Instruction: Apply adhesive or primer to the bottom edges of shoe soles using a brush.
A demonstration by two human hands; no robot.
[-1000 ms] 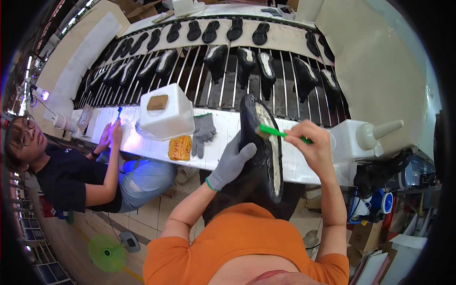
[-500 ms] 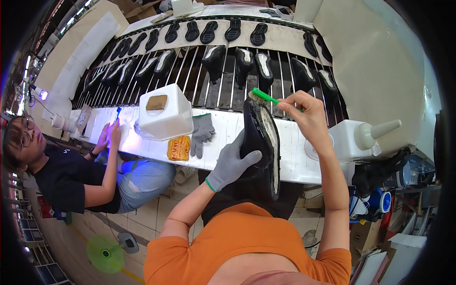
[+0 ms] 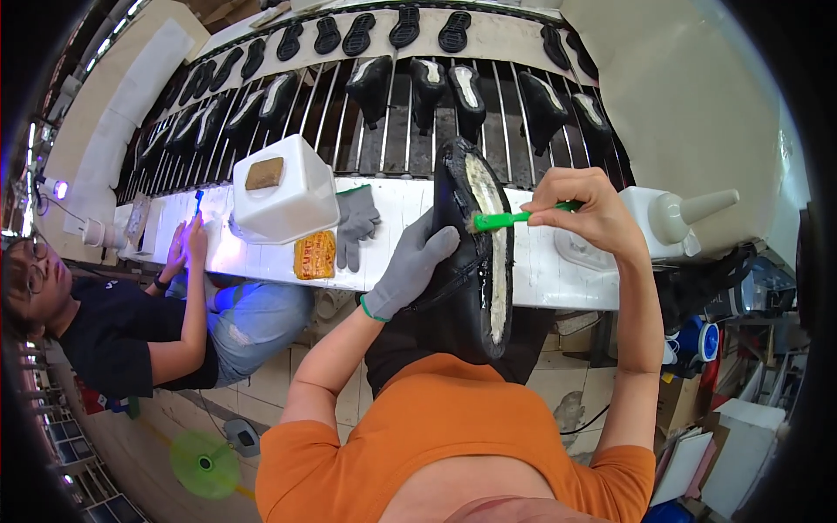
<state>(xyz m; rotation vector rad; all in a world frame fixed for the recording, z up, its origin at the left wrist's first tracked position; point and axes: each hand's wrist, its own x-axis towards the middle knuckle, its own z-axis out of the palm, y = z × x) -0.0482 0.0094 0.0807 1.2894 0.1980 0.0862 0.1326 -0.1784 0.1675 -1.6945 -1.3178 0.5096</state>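
In a grey glove, my left hand (image 3: 410, 268) grips a black shoe upper (image 3: 460, 288) by its side, bottom turned up. A pale strip runs down the middle of that bottom, framed by a glossy black edge. Bare, my right hand (image 3: 582, 209) pinches the handle of a green brush (image 3: 506, 220). Its bristles touch the shoe's left rim, about midway along.
A white plastic container (image 3: 283, 196) stands on the white bench beside a spare grey glove (image 3: 356, 225) and a yellow-orange packet (image 3: 315, 255). Beyond, shoe uppers lie on a roller rack (image 3: 401, 131), soles (image 3: 405, 28) on a belt. A co-worker (image 3: 131, 314) sits left. At right stands a white bottle (image 3: 649, 213).
The brush has moved from the shoe's far end down to the left rim, its handle now nearly level. The shoe has turned slightly, showing more of its bottom.
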